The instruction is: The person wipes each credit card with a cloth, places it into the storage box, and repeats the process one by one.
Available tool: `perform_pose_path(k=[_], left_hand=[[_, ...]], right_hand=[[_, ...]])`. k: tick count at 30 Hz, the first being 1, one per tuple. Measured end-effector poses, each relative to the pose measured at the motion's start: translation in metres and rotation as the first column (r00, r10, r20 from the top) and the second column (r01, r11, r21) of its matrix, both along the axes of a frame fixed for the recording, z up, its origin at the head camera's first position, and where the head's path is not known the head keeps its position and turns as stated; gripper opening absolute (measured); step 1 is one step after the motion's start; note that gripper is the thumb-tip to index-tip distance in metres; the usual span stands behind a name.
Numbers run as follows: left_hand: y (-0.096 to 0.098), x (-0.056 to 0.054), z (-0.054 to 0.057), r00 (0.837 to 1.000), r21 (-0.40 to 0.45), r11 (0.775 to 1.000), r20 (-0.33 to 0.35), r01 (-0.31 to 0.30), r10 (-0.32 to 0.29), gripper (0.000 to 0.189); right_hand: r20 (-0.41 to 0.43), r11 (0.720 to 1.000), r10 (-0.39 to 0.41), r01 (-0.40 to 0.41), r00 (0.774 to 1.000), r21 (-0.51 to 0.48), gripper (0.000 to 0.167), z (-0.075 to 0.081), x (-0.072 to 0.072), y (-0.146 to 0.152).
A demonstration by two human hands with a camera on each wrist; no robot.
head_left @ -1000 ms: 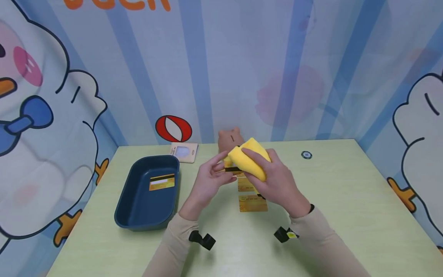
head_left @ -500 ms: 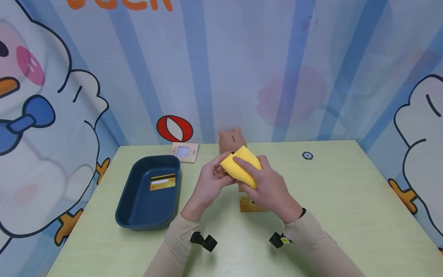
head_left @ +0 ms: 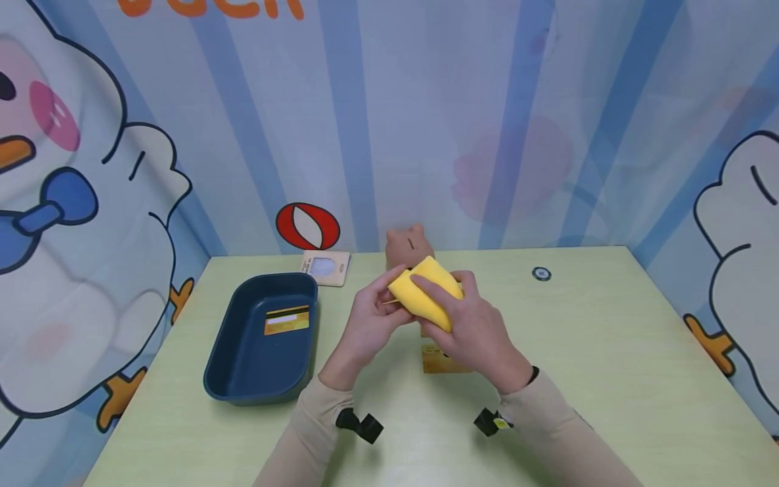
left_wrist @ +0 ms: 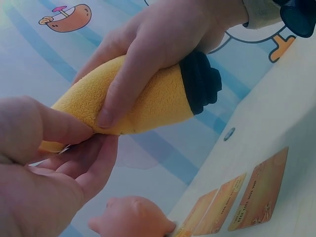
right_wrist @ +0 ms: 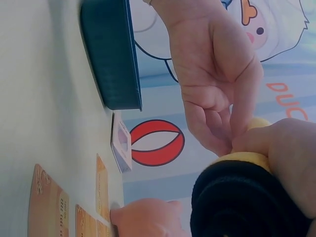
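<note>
My right hand point(head_left: 477, 331) grips a rolled cloth point(head_left: 429, 291), yellow and fluffy, with a dark rolled end point(left_wrist: 200, 81) in the left wrist view. Across from it, my left hand point(head_left: 368, 328) pinches a gold bank card point(head_left: 391, 302) between thumb and fingers. Only a thin edge of that card shows; the cloth is folded over the rest. Both hands meet at the cloth, raised above the table. Below them lie several gold cards point(left_wrist: 259, 192) in a row, partly hidden from the head view by my right hand.
A dark blue tray point(head_left: 226, 352) stands at left, holding a gold card point(head_left: 287, 320) with a black stripe. Behind it lies a pale card holder point(head_left: 327, 267). A pink piggy bank point(head_left: 406, 247) sits at the back, and a round chip point(head_left: 541, 274) lies at back right.
The right hand has moved the cloth left and slightly down over the card, hiding its striped face. Over the last half second both hands have barely moved.
</note>
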State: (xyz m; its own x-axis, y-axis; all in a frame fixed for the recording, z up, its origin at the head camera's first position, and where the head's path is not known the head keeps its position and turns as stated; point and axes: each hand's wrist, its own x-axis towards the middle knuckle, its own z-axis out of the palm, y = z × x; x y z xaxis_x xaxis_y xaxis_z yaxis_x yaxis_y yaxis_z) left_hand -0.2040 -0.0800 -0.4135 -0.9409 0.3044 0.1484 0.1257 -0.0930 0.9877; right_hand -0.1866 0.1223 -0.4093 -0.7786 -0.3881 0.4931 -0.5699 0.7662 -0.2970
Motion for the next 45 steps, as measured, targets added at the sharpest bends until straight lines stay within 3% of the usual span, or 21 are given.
perform_pose_path(k=[16,45], left_hand=[[-0.002,0.0,0.003,0.996,0.026,0.997,-0.034,-0.075,0.076,0.069],[-0.013,0.004,0.017,0.994,0.087,0.99,0.008,-0.11,0.11,0.069]], right_hand=[[-0.041,1.0,-0.014,0.013,0.999,-0.011,0.067,0.004,0.0,0.004],[-0.017,0.997,-0.027,0.026,0.999,-0.073,0.068,0.01,-0.003,0.015]])
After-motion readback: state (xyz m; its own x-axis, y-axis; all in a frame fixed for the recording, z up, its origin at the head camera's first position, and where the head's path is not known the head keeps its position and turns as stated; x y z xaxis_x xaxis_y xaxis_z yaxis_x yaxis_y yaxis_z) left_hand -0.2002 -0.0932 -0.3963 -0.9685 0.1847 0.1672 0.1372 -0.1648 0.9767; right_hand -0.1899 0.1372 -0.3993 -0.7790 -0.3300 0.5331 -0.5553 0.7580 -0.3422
